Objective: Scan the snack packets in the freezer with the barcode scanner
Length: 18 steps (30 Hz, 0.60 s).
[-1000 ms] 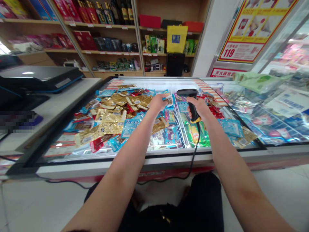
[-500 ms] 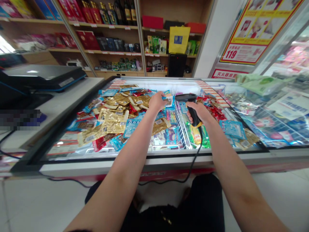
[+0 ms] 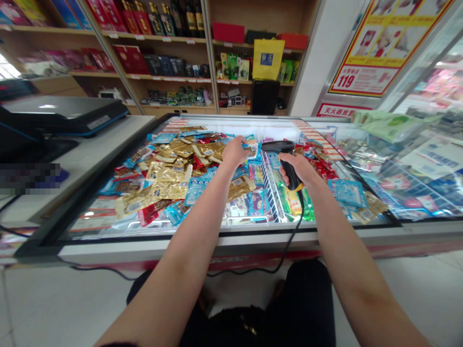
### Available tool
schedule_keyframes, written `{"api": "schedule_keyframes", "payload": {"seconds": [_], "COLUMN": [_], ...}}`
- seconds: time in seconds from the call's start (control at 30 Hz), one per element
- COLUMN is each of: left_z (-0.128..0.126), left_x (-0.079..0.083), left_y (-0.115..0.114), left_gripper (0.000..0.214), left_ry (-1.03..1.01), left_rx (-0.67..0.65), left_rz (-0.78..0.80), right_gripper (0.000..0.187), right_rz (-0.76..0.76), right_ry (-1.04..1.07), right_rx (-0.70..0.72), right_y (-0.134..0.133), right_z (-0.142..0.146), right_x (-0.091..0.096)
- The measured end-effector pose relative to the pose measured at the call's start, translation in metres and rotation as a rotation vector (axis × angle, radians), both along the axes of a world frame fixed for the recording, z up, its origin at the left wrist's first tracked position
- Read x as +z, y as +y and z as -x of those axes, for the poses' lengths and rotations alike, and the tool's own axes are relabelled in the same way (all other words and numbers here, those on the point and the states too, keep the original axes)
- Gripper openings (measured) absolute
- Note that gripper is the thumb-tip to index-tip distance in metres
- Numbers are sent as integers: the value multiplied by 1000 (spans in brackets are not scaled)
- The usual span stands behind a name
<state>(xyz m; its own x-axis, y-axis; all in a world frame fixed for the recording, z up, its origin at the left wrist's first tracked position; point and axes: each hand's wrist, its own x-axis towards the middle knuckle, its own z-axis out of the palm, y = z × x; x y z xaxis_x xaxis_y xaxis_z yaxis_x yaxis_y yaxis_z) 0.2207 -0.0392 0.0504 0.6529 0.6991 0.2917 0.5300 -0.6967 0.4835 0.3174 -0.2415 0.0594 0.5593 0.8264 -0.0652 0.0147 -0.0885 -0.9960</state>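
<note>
My right hand (image 3: 297, 168) is closed around the grip of a black and yellow barcode scanner (image 3: 288, 169). The scanner's head points left, and its cable hangs down over the freezer's front edge. My left hand (image 3: 236, 152) pinches a small blue snack packet (image 3: 254, 151), its white barcode label turned toward the scanner. Left of that hand spreads a heap of gold packets (image 3: 171, 180), mixed with blue and red ones. Below my left wrist lies another gold packet (image 3: 240, 187). More red packets (image 3: 321, 161) lie right of the scanner.
The chest freezer (image 3: 152, 248) has a glass top and a white wire divider (image 3: 272, 190) inside. A weighing scale (image 3: 68, 113) stands on the left counter. Green bags (image 3: 394, 123) lie at the right. Shelves with boxes and bottles (image 3: 166, 19) stand behind.
Almost nothing differs. Both hands keep their places, the left with the blue packet and the right with the scanner; the view has shifted very slightly.
</note>
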Motion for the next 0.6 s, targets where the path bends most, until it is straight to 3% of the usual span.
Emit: {"api": "schedule_keyframes", "payload": {"seconds": [0.37, 0.6], "left_z": [2, 26], "left_x": [0, 13], "left_y": [2, 20], "left_gripper": [35, 33], "left_ry": [-42, -130], "left_rx": [14, 136], "left_rz": [-2, 13], "right_gripper": [34, 27], "right_rz": [-22, -120], "right_ry": [46, 73], "right_rx": [-24, -58], "right_y": [1, 12], "right_z": [0, 4], "right_x": [0, -2]}}
